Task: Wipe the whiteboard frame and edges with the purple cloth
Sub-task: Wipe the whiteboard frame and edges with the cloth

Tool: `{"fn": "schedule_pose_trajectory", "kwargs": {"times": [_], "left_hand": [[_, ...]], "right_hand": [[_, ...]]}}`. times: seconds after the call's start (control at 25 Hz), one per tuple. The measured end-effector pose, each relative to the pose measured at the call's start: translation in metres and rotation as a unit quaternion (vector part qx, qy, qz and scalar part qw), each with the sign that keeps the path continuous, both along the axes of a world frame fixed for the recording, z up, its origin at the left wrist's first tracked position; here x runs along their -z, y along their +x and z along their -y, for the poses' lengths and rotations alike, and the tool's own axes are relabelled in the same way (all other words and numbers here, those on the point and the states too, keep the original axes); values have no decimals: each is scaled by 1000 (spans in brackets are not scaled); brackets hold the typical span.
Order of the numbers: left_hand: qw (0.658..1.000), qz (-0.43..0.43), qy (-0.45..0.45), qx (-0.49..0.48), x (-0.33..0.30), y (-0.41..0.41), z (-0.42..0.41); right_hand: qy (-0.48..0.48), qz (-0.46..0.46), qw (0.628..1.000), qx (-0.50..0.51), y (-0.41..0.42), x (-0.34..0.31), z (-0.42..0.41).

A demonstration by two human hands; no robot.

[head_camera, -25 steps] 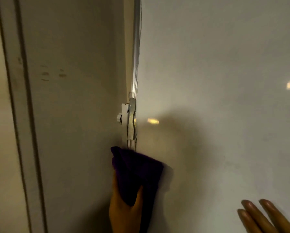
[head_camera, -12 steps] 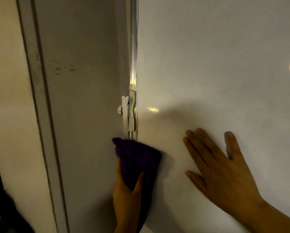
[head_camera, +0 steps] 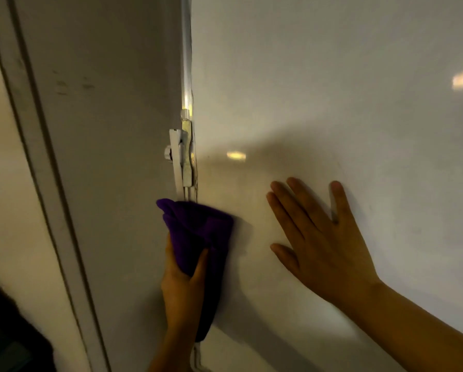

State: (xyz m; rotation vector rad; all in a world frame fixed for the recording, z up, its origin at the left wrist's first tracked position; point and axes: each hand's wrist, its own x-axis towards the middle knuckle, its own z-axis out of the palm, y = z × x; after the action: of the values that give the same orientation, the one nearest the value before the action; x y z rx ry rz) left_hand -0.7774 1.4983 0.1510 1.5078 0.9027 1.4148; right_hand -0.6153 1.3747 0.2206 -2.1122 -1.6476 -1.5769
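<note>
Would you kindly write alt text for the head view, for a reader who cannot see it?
A left hand grips a purple cloth wrapped over the whiteboard's left frame, just below a metal bracket. The right hand lies flat, fingers spread, on the whiteboard.

A plain pale wall (head_camera: 112, 157) has a few small dark marks. A long trim strip (head_camera: 37, 157) runs down it.

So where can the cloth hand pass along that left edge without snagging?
Free: the frame strip above the metal bracket, and bare whiteboard above the right hand. Crowded: directly above the purple cloth, gripped by the left hand, where the bracket and its knob protrude.
</note>
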Motion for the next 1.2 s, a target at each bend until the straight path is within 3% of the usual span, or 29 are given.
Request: {"fn": "schedule_pose_trajectory", "kwargs": {"times": [0.32, 0.56, 0.76, 0.88, 1.04, 1.2], "left_hand": [[998, -11, 40, -50, 5, 3, -1], [997, 25, -2, -75, -1, 10, 1], [977, 14, 113, -179, -46, 31, -20], [977, 35, 128, -167, -73, 31, -39], [966, -29, 192, -172, -102, 33, -61], [951, -70, 244, -174, -163, 39, -76]], "right_hand": [[-2, 1, 1000, 29, -2, -1, 1], [6, -1, 1000, 11, -1, -1, 2], [-2, -15, 999, -48, 3, -2, -6], [-7, -28, 998, -63, 5, -2, -16], [-22, -47, 997, -60, 10, -4, -25], [1, 7, 999, -42, 17, -1, -30]]}}
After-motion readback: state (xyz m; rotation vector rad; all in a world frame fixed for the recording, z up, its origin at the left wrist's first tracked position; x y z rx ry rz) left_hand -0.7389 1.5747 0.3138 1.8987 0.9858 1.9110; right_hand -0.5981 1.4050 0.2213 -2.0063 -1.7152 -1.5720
